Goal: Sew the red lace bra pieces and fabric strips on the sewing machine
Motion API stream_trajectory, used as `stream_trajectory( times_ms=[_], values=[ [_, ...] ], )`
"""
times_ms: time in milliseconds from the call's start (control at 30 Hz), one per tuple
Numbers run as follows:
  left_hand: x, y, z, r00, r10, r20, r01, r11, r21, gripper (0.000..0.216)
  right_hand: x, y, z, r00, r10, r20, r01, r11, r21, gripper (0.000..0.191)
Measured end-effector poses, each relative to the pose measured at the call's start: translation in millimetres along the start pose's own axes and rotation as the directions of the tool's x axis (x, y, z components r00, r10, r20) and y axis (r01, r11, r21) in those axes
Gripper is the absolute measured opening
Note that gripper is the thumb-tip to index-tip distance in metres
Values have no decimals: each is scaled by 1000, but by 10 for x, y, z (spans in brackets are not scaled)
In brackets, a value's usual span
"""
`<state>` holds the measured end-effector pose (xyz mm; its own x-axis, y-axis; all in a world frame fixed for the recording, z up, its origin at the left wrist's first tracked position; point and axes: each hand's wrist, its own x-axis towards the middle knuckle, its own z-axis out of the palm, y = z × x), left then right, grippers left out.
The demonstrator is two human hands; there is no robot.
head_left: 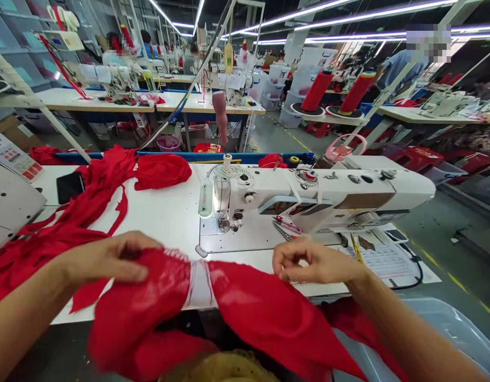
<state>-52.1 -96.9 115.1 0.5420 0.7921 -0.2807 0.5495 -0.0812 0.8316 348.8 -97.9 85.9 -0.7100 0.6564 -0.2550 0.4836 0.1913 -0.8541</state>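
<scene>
Red fabric with a lace-like, scalloped edge bunches under my left hand, whose thumb and fingers close on its upper part. A second stretch of red fabric slopes down to the right across the table's front edge. Between the two red parts lies a pale strip crossed by thin red lines. My right hand is curled, its fingertips pinched at the fabric's upper edge. Behind the hands stands a white sewing machine, its needle area left of centre. Snips and scissors lie by its bed.
A long heap of red cloth covers the table's left side, near a black phone. Red thread cones stand behind the machine. A clear plastic bin sits at the lower right. Paper sheets lie right of the machine.
</scene>
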Motion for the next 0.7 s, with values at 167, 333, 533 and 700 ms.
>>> stream_trajectory(
  times_ms=[167, 333, 533, 700],
  values=[
    [686, -405, -6, 978, -52, -203, 126, 920, 370, 35, 304, 41, 225, 774, -22, -633, -446, 690, -569, 18],
    [441, -654, 883, 704, 292, -647, 135, 840, 526, 34, 604, 211, 1246, 737, -415, -534, -48, 756, -653, 38],
    [145, -1042, 1331, 780, 446, -439, 0, 701, 713, 51, 570, 649, 1200, 672, -322, -667, -329, 677, -658, 45],
    [340, -1192, 1153, 850, 426, -309, -78, 683, 726, 64, 548, 556, 1015, 616, -389, -685, -411, 583, -701, 31]
  ],
)
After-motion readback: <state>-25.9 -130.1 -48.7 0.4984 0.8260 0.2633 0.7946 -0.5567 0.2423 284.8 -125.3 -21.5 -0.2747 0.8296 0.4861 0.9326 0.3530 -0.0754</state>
